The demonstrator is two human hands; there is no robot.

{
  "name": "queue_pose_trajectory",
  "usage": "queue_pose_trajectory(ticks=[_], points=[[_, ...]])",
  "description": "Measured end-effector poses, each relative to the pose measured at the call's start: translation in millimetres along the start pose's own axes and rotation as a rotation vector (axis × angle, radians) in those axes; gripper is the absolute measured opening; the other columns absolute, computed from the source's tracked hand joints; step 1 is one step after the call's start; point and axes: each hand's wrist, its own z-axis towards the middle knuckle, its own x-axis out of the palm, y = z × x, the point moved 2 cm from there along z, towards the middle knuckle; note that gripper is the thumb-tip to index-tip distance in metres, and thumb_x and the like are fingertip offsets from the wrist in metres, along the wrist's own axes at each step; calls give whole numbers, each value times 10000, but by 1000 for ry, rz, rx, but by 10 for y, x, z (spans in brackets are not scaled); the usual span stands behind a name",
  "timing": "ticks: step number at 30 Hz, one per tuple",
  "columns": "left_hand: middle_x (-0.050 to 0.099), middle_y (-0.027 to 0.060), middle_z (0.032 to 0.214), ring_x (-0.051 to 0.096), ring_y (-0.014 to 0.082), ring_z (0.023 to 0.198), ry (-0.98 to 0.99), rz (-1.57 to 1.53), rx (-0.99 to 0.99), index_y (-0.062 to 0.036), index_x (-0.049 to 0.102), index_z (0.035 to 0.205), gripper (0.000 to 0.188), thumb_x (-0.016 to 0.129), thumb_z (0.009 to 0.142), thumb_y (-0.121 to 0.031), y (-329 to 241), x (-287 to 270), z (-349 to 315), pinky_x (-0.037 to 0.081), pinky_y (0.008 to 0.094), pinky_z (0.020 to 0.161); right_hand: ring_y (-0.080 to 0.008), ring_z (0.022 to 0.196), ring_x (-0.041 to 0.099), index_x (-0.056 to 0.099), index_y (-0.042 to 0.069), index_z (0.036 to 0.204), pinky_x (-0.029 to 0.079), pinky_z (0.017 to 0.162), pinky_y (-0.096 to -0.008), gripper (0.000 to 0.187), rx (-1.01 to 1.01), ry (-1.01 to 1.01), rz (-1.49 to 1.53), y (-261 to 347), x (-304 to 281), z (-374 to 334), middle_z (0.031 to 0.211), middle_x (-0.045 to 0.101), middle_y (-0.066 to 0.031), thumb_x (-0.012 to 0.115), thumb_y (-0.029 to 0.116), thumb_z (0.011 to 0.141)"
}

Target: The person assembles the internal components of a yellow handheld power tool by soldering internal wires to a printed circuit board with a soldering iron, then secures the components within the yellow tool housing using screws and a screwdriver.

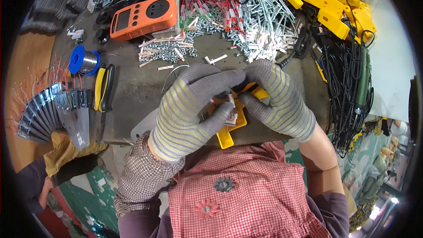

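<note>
Both your gloved hands pinch the yellow plastic part [232,125] just above your apron: left hand [189,112] underneath, right hand [275,101] gripping its upper end. Its long axis points away and rightward. Loosen either pinch and it could drop among the screws [260,22] beyond.

Left hand [194,114]: gloved, fingers curled inward, thumb toward the right hand.
Right hand [277,101]: gloved, fingers bent, fingertips meeting the left's.
Forearms: rising from the lower edge, converging.
</note>
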Motion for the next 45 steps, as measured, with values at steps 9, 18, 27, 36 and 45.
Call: queue_pose_trajectory(ticks=[9, 18, 27, 36, 45], points=[[600, 70, 1078, 574, 284, 1049, -75, 458, -14, -161, 763, 1099, 486, 978, 673, -257, -203, 192, -568, 490, 479, 942, -322, 1173, 673, 769, 117, 1197, 543, 1036, -422, 318, -399, 412, 188, -44, -194, 524, 1259, 690, -89, 816, 116, 883], [586, 159, 1175, 582, 350, 1067, -342, 566, -166, -132, 732, 1095, 640, 1012, 595, -416, -143, 302, -581, 466, 520, 938, -226, 1028, 695, 781, 71, 1069, 564, 929, -373, 208, -243, 738, 195, 95, -208, 903, 1034, 730, -61, 837, 111, 872], [636, 86, 1055, 619, 319, 973, -310, 579, -133, -134, 783, 991, 494, 918, 644, -457, -38, 351, -521, 452, 528, 833, -190, 987, 723, 809, 70, 1001, 568, 917, -345, 136, -185, 844, 147, 129, -181, 960, 995, 756, -53, 819, 113, 873], [624, 68, 1057, 619, 296, 972, -311, 551, -121, -155, 791, 971, 470, 943, 635, -448, -38, 332, -543, 464, 519, 825, -171, 911, 687, 825, 48, 942, 549, 857, -337, 181, 147, 906, 136, 199, -114, 976, 918, 729, -53, 881, 171, 821], [604, 54, 1048, 610, 290, 984, -294, 559, -122, -179, 795, 954, 459, 947, 625, -460, -44, 330, -534, 461, 529, 834, -147, 871, 734, 807, 34, 1006, 581, 853, -313, 208, 111, 876, 78, 140, -103, 906, 923, 780, -61, 865, 176, 866]])
